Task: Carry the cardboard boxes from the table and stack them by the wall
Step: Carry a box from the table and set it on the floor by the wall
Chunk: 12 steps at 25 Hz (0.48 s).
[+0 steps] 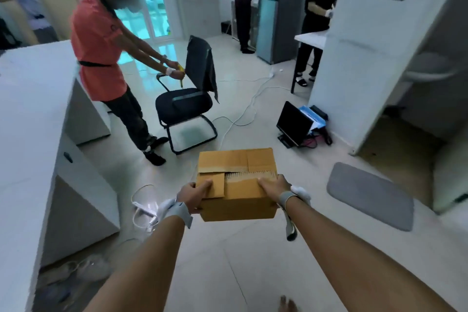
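Head view first: we see a cardboard box (236, 185) held out in front of us, up in the air above the pale tiled floor (228, 256), near the middle of the scene. Our left hand (196, 196) clasps the box's near left corner, thumb on the top flap and fingers wrapped under the edge. Our right hand (272, 189) grips the near right side, fingers spread across the top flap. Both hands are closed on the box, and each wrist wears a grey strap with a white piece on it. The top flaps of the box are folded over one another, and a strip of ribbed cardboard shows between them.

To the left stands a white surface (27, 109) with open compartments below; we cannot tell what lies in them. Far left of the box, a person in an orange shirt (97, 48) leans toward a black chair (188, 106) with both arms stretched out. White cables (243, 114) trail across the floor beyond the chair. To the right of the box, a grey mat (369, 196) lies on the floor, and farther off a dark screen (293, 123) sits on the floor beside a white partition (367, 45). Two people in dark clothes stand at the far right.
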### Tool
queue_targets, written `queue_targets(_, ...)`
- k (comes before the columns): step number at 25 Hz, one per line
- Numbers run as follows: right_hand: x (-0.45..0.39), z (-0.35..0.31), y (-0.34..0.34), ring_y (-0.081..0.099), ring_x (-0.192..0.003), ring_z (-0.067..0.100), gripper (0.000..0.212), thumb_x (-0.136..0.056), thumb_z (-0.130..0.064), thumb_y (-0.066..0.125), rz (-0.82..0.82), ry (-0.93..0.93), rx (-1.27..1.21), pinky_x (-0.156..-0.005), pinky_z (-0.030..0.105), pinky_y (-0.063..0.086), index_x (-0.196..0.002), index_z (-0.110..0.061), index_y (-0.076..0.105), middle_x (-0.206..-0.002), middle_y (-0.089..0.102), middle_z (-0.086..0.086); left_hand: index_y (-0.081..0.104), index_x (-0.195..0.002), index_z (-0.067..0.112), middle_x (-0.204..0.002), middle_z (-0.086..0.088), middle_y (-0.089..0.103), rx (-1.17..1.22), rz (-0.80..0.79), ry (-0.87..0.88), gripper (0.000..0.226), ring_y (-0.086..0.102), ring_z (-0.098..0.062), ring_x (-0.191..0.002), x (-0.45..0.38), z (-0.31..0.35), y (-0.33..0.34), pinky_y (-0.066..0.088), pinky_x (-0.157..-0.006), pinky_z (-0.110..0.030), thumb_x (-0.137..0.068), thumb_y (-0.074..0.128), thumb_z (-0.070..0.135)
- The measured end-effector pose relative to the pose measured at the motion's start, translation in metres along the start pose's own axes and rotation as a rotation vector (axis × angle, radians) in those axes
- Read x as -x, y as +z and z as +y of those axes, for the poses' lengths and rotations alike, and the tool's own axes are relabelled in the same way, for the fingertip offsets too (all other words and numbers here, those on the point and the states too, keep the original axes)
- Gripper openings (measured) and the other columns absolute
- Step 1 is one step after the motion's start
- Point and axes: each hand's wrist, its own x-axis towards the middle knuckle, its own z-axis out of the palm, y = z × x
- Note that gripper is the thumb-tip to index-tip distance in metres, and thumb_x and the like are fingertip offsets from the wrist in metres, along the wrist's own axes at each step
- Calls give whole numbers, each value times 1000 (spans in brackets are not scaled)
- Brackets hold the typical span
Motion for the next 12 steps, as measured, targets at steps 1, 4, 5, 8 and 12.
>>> queue_targets(1,9,26,-33,56,-118,35,67,-86,-50,61,84,23,-35,-91,36,46,-139,-13,43,-132,58,12,59,-121,19,-116,-11,64,-44,-75,27,65,64,-33,-102,9,8,33,61,-78,-55,-73,71,63)
queue_targets(4,18,66,-77,54,-123,35,70,-88,-50,62,154,61,-86,-93,36,46,-142,-12,41,-137,55,13,56,-129,17,-116,-10,62,-107,-160,62,75,63,-34,-105,26,24,85,61,-79,-54,-71,71,63)
queue_targets(5,25,78,-95,53,-124,36,73,-86,-52,63,175,70,-105,-95,37,46,-143,-12,40,-139,54,13,55,-131,16,-117,-10,61,-123,-181,68,76,62,-35,-106,33,28,106,61,-81,-54,-74,71,62)
queue_targets(8,35,121,-148,53,-126,35,80,-82,-57,64,270,105,-190,-101,40,46,-145,-16,39,-141,54,11,55,-133,14,-118,-10,61,-196,-274,118,71,61,-35,-108,52,43,174,60,-84,-53,-80,70,59)
queue_targets(12,36,197,-239,55,-125,34,79,-82,-58,64,372,152,-258,-100,40,46,-145,-18,40,-141,55,9,59,-129,13,-116,-10,64,-282,-385,170,73,64,-33,-104,89,66,289,61,-82,-53,-77,70,62)
